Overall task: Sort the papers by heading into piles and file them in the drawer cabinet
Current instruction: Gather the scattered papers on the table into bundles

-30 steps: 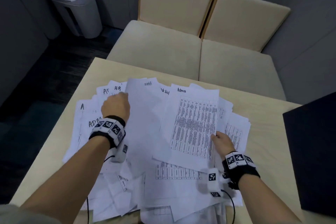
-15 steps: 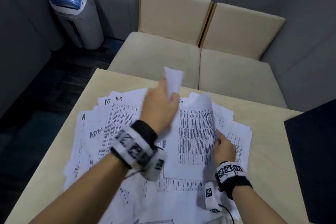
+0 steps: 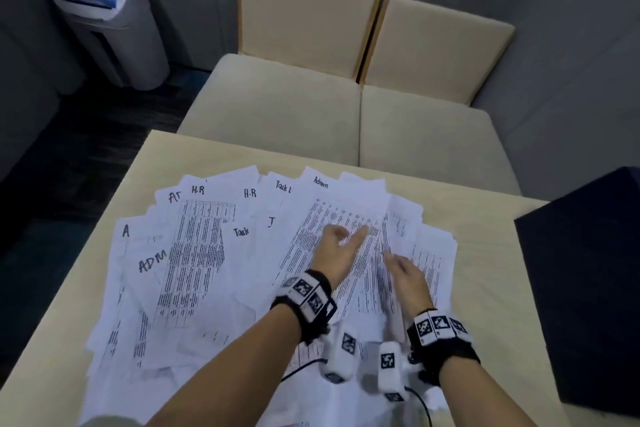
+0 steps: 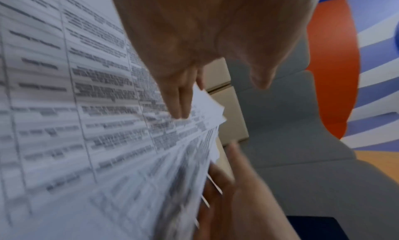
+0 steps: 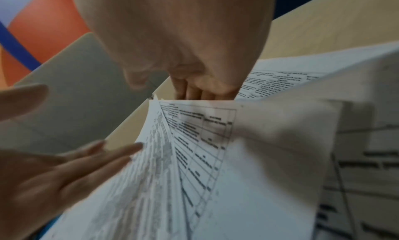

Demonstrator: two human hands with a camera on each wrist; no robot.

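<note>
My left hand (image 3: 337, 255) lies flat, fingers straight, on the white printed sheet headed Admin (image 3: 341, 215), which runs lengthwise away from me atop the fanned papers on the pale wooden table (image 3: 485, 274), while my right hand (image 3: 408, 279), also loose-fingered, touches its right edge, nearer for lifting.

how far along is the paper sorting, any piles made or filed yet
Early stage. Done: nothing looks sorted; the papers lie fanned in one mixed spread on the table, with H.R, Task and Admin headings side by side. In hand: the left hand and right hand rest with straight fingers on the Admin sheet. Left: forming every pile and filing; no drawer cabinet is clearly identifiable.
</note>
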